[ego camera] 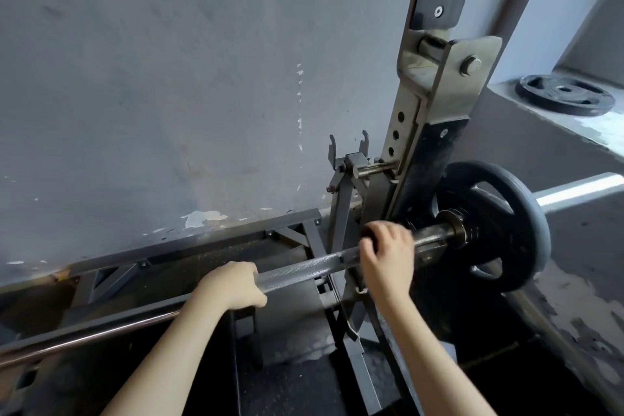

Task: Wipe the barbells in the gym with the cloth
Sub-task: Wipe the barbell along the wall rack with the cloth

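Head view showed a grey wall (169,78) far left of the rack post (435,105), with the barbell (304,267) running from the lower left edge up past the foot of the post. The left hand (233,284), well left of the post, had its fingers curled round the ridged part of the bar and seemed to steady it. Just left of the post, the right hand (388,253) was curled over the bar. A dark wad showed at its fingertips, most likely the cloth (369,232), pressed round the shaft. That hand was blurred, so how its fingers lay could not be read closely.

Right of the post, a black weight plate (499,230) sat on the bar against its collar. The bare shiny bar end (580,192) stuck out further right. A loose plate (564,94) lay flat on a ledge (607,132) up and to the right of the post.

The step in hand looked like wiping the stretch of shaft beside the post. The ridged part and the smooth length further left of the post seemed not yet done. The next move would call for sliding the cloth leftward away from the post while keeping it wrapped round the bar. The left hand would have to shift clear of its path, and the ridges might snag the cloth.
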Motion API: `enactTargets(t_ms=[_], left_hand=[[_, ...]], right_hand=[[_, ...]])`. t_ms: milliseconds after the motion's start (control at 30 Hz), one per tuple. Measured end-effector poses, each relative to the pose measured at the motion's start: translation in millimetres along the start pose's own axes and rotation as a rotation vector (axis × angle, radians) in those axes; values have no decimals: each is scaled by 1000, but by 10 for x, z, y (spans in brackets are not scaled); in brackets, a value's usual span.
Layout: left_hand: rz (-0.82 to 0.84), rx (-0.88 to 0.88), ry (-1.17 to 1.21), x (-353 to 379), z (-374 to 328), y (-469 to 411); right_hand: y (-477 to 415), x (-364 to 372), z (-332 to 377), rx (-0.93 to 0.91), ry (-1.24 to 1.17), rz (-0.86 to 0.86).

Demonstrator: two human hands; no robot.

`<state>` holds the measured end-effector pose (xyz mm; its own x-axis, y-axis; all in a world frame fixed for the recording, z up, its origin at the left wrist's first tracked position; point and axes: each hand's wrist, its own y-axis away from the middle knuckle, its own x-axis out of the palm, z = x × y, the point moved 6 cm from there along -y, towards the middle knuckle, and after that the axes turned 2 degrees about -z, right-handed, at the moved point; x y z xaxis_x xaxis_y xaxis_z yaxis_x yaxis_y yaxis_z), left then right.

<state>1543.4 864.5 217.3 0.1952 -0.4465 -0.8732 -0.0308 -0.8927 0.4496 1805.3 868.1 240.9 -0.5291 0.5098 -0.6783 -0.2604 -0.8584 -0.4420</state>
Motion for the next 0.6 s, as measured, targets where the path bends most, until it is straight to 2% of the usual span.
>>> enactTargets(t_ms=[67,133,200,267,367,433,500,567,600], left_hand=[[85,-12,7,7,-31,-46],[-10,-27,-34,-3,-41,-20],[-147,-24,-130,-5,-33,50],[-212,-4,-167,-29,-45,83],[-255,20,-234,-45,-74,98],[-309,47,-317,-53,-113,114],[-375,68,-369,-53,-115,133],[-469,81,-381,-39,-120,158],[-525,83,-374,-26,-120,182]], right_hand=[[214,88,252,-247,-51,119],[189,44,259,-377,-66,266],[-3,-16,92,-350,-20,343],[-197,-67,-101,-246,77,328],[-213,-65,-187,-25,104,162],[-27,27,-4,16,42,78],[195,129,247,-167,23,120],[277,122,333,-383,27,251],[230,80,273,-432,48,311]])
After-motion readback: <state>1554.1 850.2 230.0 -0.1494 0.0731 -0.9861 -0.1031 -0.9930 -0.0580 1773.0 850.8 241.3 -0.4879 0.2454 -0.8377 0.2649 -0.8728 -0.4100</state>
